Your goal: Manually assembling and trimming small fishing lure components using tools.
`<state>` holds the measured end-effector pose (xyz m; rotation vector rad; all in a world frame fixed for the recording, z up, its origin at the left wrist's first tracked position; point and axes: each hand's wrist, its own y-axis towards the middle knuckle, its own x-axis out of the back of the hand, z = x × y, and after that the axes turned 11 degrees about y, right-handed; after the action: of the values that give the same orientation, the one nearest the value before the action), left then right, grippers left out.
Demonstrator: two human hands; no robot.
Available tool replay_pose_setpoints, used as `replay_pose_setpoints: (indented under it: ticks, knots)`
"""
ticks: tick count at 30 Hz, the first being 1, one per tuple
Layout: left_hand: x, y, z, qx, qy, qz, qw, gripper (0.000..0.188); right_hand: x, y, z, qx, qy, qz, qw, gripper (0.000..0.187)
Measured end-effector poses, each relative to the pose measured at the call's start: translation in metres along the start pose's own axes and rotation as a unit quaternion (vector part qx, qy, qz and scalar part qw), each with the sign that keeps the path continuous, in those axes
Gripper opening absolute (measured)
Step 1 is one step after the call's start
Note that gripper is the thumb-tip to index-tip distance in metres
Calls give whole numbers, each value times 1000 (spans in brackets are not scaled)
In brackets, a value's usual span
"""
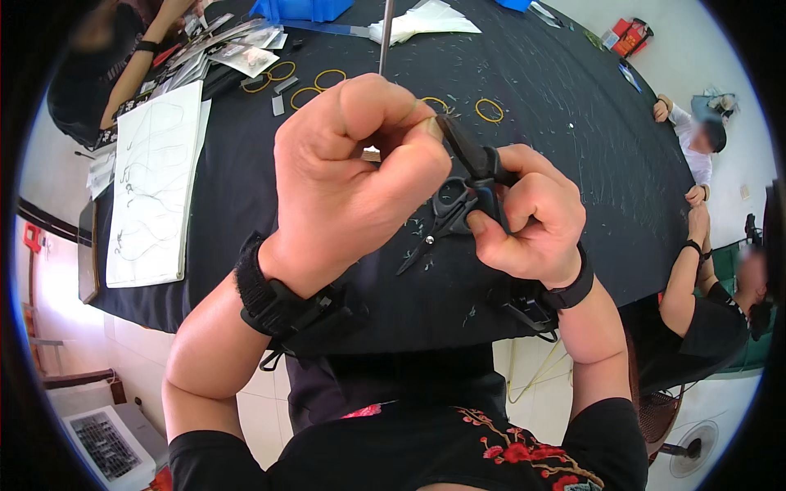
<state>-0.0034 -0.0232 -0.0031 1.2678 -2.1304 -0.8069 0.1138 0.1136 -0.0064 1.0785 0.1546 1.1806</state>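
Observation:
My left hand [352, 176] is raised close to the camera above the black table [573, 123], its thumb and fingers pinched together on something small that I cannot make out. My right hand [528, 217] is beside it, closed around a black tool [467, 147] with dark handles whose tip points up toward my left thumb. A pair of black scissors [434, 233] lies on the cloth just under both hands. A thin grey rod [385, 37] rises behind my left hand.
A white board with wire hooks [155, 180] lies at the left. Several yellow rubber bands [490, 110] and packets [237, 49] lie at the back. Other people sit at the far left [123, 57] and right [696, 270]. A fan [696, 450] stands on the floor.

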Motion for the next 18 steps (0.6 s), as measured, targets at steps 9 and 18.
replay_pose_setpoints:
  ticks: [9,18]
  knots:
    - [4,-3,1,-47,-5,39,998,11,-2,-1,-1,48,-61,-10,997,33]
    - [2,-3,-3,-14,9,8,1000,6,-4,-2,-2,71,-91,-31,993,31]
